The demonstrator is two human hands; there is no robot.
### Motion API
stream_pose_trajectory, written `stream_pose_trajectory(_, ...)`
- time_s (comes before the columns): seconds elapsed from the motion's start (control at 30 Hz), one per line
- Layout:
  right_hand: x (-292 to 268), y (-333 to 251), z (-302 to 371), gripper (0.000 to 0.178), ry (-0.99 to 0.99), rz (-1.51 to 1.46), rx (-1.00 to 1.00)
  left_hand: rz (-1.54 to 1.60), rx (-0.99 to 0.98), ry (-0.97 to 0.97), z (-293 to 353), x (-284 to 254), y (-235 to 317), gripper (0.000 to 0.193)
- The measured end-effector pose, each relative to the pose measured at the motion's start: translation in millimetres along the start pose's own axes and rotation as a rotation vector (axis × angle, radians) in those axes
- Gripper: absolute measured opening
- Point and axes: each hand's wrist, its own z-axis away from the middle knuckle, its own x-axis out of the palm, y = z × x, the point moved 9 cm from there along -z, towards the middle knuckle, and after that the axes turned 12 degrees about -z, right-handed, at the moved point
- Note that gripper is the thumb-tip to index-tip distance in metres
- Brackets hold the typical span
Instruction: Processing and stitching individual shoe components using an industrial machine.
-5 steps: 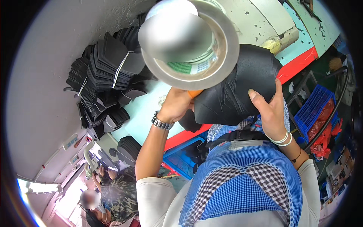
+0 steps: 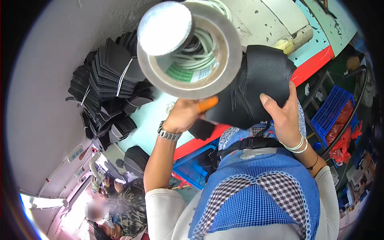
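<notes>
A stack of black sheet pieces (image 2: 266,76), smooth like leather or foam, is held between my two hands above the table's red front edge. My left hand (image 2: 181,115) grips its left end; an orange finger cover (image 2: 207,105) shows on one digit, and the other fingers are partly hidden. On the right, my right hand (image 2: 283,116) clasps the near right side, thumb on top and fingers around the edge. White bands (image 2: 298,147) circle my right wrist. A round tub (image 2: 231,56) with pale bands inside blocks part of the view above my left hand.
Bundles of black pieces (image 2: 110,72) tied with white bands lie at the table's left against the wall. A blue crate (image 2: 190,168) sits below the table edge, another blue basket (image 2: 330,108) at right. A co-worker in a camouflage top (image 2: 130,208) sits lower left.
The orange-covered digit now shows more fully over the stack's left end. The stack's surface has flattened and turned slightly. The tub and the bright disc over it appear shifted left.
</notes>
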Motion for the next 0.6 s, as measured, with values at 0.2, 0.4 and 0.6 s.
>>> stream_pose_trajectory(0.2, -4, 0, -2, 0.051, -0.008, -0.047, 0.031, 0.453, -0.060, 0.050, -1, 5, 5, 0.033)
stream_pose_trajectory(0.4, -16, -7, 0, 0.047, -0.003, -0.097, 0.013, 0.446, -0.078, -0.068, -12, 41, 26, 0.033)
stream_pose_trajectory(0.6, -24, 45, 45, 0.054, -0.313, -1.163, 0.472, 0.425, 0.349, -0.119, 8, 109, 73, 0.063)
